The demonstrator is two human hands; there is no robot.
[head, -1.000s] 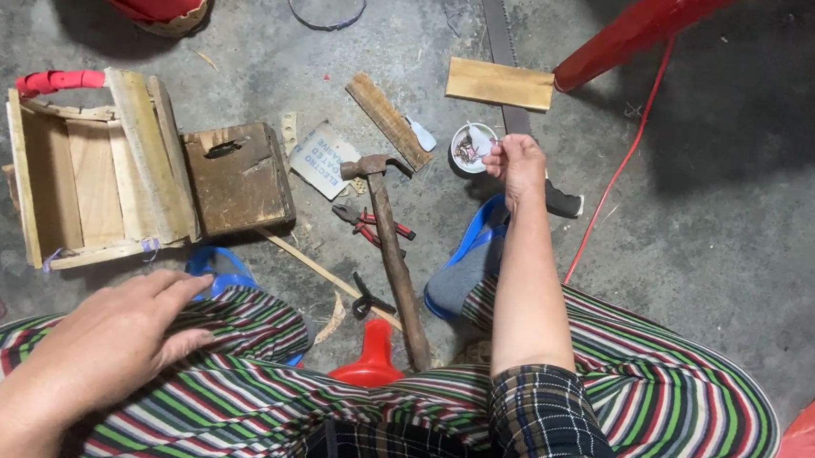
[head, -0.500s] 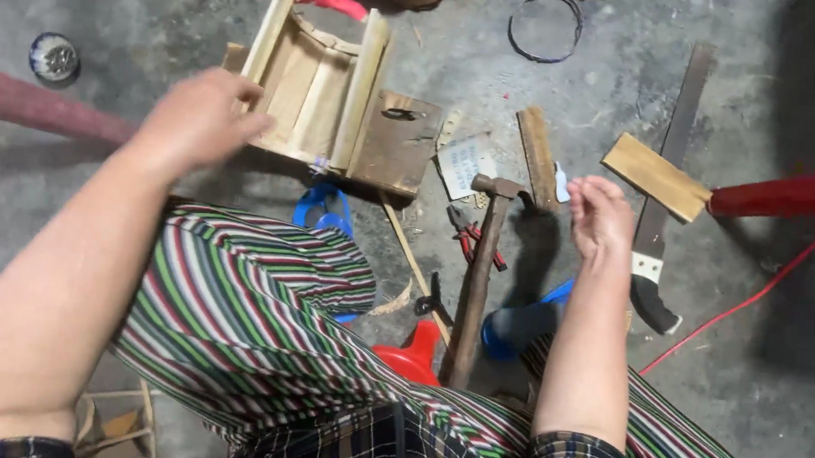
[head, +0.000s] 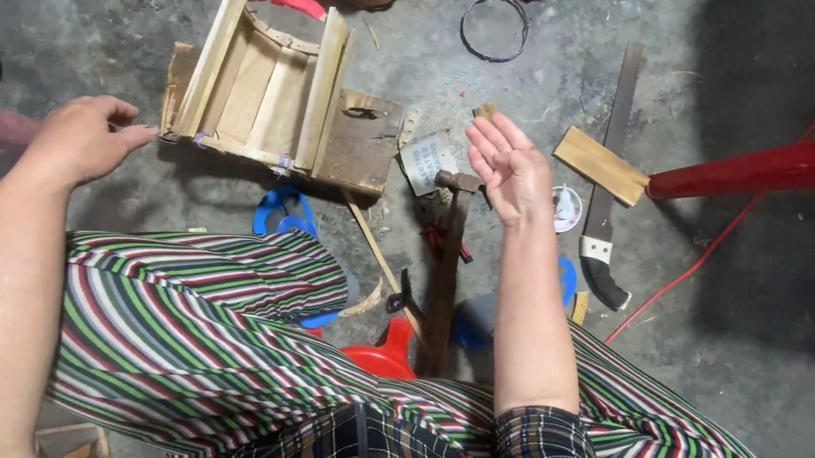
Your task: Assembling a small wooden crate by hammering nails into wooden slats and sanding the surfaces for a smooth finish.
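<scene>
Concrete floor (head: 702, 393) is lying under everything, w/ the person's striped trouser legs (head: 200, 329) filling the bottom of the view. Wooden box frame (head: 264, 95) is sitting top-left on the floor, red handle at its far end, dark board w/ a slot at its right side. Red bar (head: 765, 168) is running in from the right edge. Left hand (head: 84, 139) is reaching twd the frame's left corner, fingertips at its edge, fingers loose, holding nothing. Right hand (head: 507, 169) is hovering palm-up, fingers spread, empty, above the hammer (head: 448, 261). Hand saw (head: 605, 205) is lying right of it, wood block (head: 601, 164) across the blade. Wire ring (head: 495, 27) is lying up top.
</scene>
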